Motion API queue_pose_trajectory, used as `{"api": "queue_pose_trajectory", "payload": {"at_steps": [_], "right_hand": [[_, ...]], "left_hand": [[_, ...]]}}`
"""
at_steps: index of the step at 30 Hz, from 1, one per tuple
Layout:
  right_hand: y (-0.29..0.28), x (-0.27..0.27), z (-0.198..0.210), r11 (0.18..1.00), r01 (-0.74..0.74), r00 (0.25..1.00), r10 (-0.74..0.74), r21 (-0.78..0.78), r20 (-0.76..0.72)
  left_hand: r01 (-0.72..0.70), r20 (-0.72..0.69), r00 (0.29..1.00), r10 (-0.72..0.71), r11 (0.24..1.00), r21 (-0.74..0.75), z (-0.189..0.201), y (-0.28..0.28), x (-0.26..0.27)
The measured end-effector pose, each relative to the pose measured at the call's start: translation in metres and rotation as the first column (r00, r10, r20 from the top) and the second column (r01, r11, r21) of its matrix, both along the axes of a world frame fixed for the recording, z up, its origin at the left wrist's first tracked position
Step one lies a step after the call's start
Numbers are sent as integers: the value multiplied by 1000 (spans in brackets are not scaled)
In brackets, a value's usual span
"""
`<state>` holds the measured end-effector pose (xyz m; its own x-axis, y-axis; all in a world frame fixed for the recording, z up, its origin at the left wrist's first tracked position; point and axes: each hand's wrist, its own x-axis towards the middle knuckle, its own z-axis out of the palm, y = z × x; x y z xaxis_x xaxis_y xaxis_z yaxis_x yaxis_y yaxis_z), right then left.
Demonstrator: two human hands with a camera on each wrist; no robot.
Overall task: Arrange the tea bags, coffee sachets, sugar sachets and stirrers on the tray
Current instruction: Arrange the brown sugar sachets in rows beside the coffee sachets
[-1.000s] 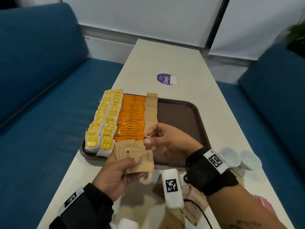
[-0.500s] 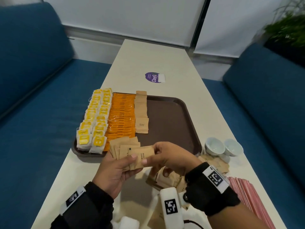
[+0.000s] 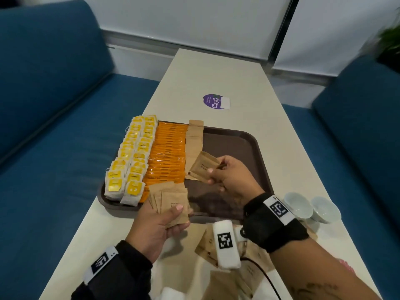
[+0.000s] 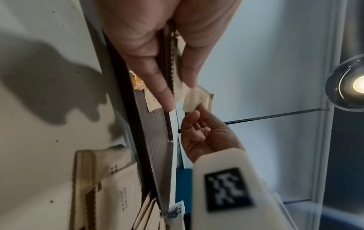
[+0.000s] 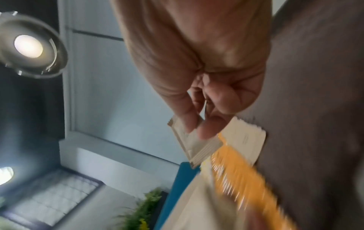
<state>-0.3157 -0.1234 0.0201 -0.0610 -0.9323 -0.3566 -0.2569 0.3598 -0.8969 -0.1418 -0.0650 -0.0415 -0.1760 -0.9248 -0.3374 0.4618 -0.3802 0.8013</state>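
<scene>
A brown tray [image 3: 244,148] on the table carries rows of yellow tea bags [image 3: 132,161], orange sachets [image 3: 167,154] and a column of brown sugar sachets [image 3: 193,139]. My left hand [image 3: 158,226] grips a fanned stack of brown sugar sachets [image 3: 171,198] at the tray's near edge. My right hand [image 3: 231,180] pinches one brown sugar sachet [image 3: 202,166] above the tray, just beyond the column's near end. The right wrist view shows that sachet [image 5: 189,141] between thumb and fingers. In the left wrist view the stack [image 4: 173,62] is clamped edge-on.
More brown sachets [image 3: 249,265] lie loose on the table near me. Two small white cups [image 3: 309,207] stand right of the tray, with pink packets [image 3: 346,265] at the right edge. A purple sticker [image 3: 215,102] lies beyond the tray. Blue sofas flank the table.
My right hand drew one brown sachet from the stack in my left hand and carried it forward over the tray, toward the brown column. The left hand stayed near the tray's front edge.
</scene>
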Motion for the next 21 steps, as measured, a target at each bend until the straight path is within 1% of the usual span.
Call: {"api": "queue_pose_trajectory", "payload": {"at_steps": [2,4,6,11,13,15,17,19,21], "right_hand": [[-20,-5,-8,999,-34,994,38,39,-106],[-37,-5,-18,991,-56,982,76,121,-171],[-50,-4,-27,982,-70,973,106,178,-205],[-66,5,-40,962,-66,965,129,264,-230],[-71,9,-41,948,-78,944,171,310,-283],[-75,12,-41,932,-104,907,232,348,-352],[-78,16,-42,929,-99,885,247,358,-396],[-80,18,-42,941,-69,886,210,330,-413],[-81,20,-44,945,-36,869,189,324,-457]], "left_hand": [[0,1,1000,0,1000,2,-1,-2,2],[-8,3,1000,8,1000,-1,-3,-3,4],[-17,10,1000,17,1000,1,-4,-4,6],[-44,20,999,43,999,10,-4,-6,10],[-46,19,999,46,999,15,-5,-5,10],[-49,23,999,48,999,19,-7,-4,10],[-50,25,998,50,998,26,-8,-3,11],[-51,22,998,50,998,33,-8,-2,11],[-51,23,998,50,998,37,-8,-1,11]]}}
